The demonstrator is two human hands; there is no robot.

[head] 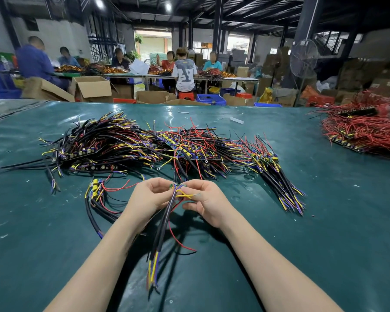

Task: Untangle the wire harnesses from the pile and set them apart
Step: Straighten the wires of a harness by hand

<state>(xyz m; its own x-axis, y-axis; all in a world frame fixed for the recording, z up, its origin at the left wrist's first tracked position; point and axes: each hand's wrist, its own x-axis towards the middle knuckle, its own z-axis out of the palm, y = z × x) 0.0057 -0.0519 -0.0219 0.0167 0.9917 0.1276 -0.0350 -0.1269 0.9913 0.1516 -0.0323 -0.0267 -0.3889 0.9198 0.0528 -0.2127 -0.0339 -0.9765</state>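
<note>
The left grip (148,198) is curled closed on one harness (164,221), its fingers wrapped round the upper end just under a small green board (178,186). The right grip (208,203) faces it from just beside and pinches a yellow wire (185,196) of the same harness between thumb and fingertips. Both are raised above the desk (324,221), near the person's own edge. From between them the harness hangs down toward the person. Its black sheathed leads end in yellow and purple tips, and a thin red wire loops off to the right.

Just beyond the grips, across the middle of the desk, lies the pile (167,145), a wide tangle of black, red, yellow and purple leads with boards among them. A small bunch (97,197) lies apart, left of the left grip. Another bunch (279,176) fans out at the pile's right end. At the far right sits a heap of red wires (360,129). Behind the desk, seated people (185,73) are at long tables among cartons
</note>
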